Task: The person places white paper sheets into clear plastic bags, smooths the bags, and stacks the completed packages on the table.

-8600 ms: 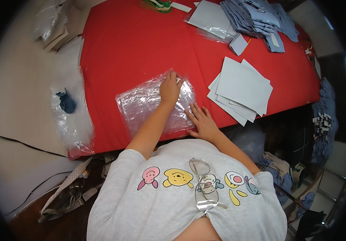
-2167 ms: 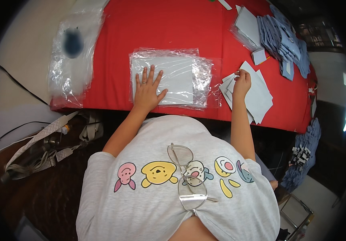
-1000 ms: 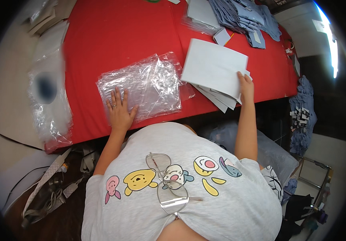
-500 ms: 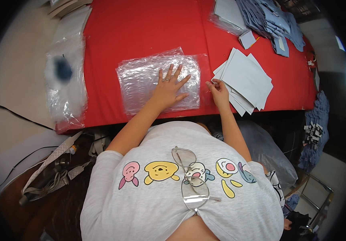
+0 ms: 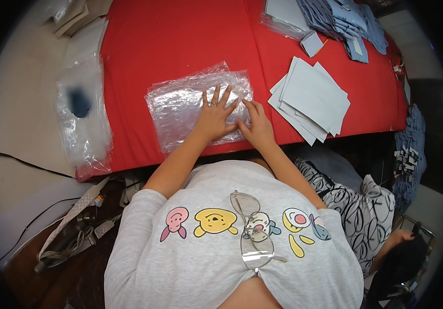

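Observation:
A stack of clear plastic bags (image 5: 175, 110) lies on the red cloth in front of me, slightly fanned and shiny. My left hand (image 5: 214, 117) rests flat on it, fingers spread, with a ring on one finger. My right hand (image 5: 257, 126) touches the right edge of the same stack, its thumb apart from the bent fingers. No object shows in its grasp. To the right of that hand lies a loose pile of white sheets (image 5: 315, 100), fanned at the corners.
Folded blue garments (image 5: 337, 23) and a packet of white sheets (image 5: 283, 18) lie at the far right of the red table (image 5: 180, 41). More plastic bags (image 5: 85, 136) lie along its left edge. A person in patterned clothing (image 5: 355, 216) is close on my right.
My right hand has moved left from beside the white sheets onto the bags' right edge. My left hand stays on the stack. More of the person at lower right shows.

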{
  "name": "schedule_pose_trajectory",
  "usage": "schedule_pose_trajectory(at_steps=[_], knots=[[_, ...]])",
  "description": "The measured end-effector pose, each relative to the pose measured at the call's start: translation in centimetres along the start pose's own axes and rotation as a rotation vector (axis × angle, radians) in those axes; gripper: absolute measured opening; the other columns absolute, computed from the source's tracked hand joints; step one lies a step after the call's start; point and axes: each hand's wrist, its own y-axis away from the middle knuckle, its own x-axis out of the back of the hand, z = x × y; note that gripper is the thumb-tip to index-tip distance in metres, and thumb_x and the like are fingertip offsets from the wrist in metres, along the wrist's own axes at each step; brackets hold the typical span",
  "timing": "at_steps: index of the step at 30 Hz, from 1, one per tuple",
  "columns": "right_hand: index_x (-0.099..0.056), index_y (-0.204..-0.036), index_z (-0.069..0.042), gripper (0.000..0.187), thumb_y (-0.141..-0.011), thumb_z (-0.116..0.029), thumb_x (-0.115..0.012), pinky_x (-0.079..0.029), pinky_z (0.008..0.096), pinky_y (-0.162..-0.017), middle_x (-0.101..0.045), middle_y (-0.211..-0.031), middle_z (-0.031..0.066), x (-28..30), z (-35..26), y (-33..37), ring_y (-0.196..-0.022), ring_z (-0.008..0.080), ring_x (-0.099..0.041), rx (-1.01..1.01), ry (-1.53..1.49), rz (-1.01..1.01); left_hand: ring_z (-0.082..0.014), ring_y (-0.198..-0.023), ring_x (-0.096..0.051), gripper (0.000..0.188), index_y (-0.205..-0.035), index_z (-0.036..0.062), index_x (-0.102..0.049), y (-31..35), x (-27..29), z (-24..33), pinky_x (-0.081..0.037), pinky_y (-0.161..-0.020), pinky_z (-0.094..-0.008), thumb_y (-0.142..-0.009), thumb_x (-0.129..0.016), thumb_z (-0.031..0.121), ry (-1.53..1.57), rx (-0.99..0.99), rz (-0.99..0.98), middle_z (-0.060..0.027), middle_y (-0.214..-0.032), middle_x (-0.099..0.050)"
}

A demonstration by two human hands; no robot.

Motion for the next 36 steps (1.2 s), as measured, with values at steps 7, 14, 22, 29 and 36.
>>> schedule_pose_trajectory(at_steps=[7,14,22,29,36], knots=[[-0.061,-0.144,-0.007,0.054,-0.093,-0.012,-0.076,-0.059,0.0424,-0.087,-0.064,-0.131,0.016,0.5,1.7,-0.6,-0.105,0.0328,-0.07,-0.278,-0.174,-0.001,-0.0335,-0.16,-0.034,0.061,-0.154,0.0083,-0.057,-1.8,-0.1,-0.3,-0.028,-0.128,-0.0611,-0.099,-0.065,0.033,0.086,-0.095,0.074,-0.0131,-0.171,-0.04],[-0.062,-0.143,-0.003,0.055,-0.091,-0.014,-0.08,-0.056,0.0376,-0.089,-0.064,-0.13,0.0158,1.7,0.4,-1.6,-0.103,0.0286,-0.066,-0.207,-0.247,-0.011,-0.0321,-0.15,-0.047,0.067,-0.158,0.0118,-0.052,-3.4,0.3,-0.7,-0.039,-0.122,-0.0539,-0.096,-0.067,0.029,0.081,-0.163,0.079,-0.0097,-0.172,-0.041],[-0.062,-0.146,-0.002,0.06,-0.091,-0.018,-0.08,-0.049,0.0467,-0.111,-0.063,-0.141,0.0196,1.0,1.2,0.9,-0.128,0.0391,-0.061,0.124,-0.038,-0.157,-0.0392,-0.15,-0.045,0.06,-0.153,0.0047,-0.051,-2.8,-1.4,-2.1,-0.034,-0.127,-0.0557,-0.098,-0.066,0.023,0.282,-0.105,0.162,-0.0194,-0.165,-0.043],[-0.054,-0.155,-0.001,0.072,-0.092,-0.028,-0.078,-0.042,0.0531,-0.116,-0.046,-0.166,0.0201,-0.4,2.5,1.9,-0.142,0.0423,-0.049,0.164,0.062,-0.247,-0.038,-0.159,-0.033,0.066,-0.16,0.0126,-0.048,-2.7,0.4,-1.8,-0.019,-0.132,-0.0595,-0.098,-0.067,0.026,0.333,-0.044,0.386,-0.018,-0.173,-0.033],[-0.053,-0.152,0.007,0.077,-0.094,-0.038,-0.075,-0.043,0.0528,-0.115,-0.044,-0.166,0.0231,-1.1,2.0,2.6,-0.143,0.0427,-0.047,0.141,0.245,-0.358,-0.0322,-0.168,-0.016,0.067,-0.165,0.0371,-0.047,-2.6,-0.8,-1.1,-0.001,-0.134,-0.0627,-0.101,-0.064,0.042,-0.082,-0.245,0.387,-0.0107,-0.181,-0.024]])
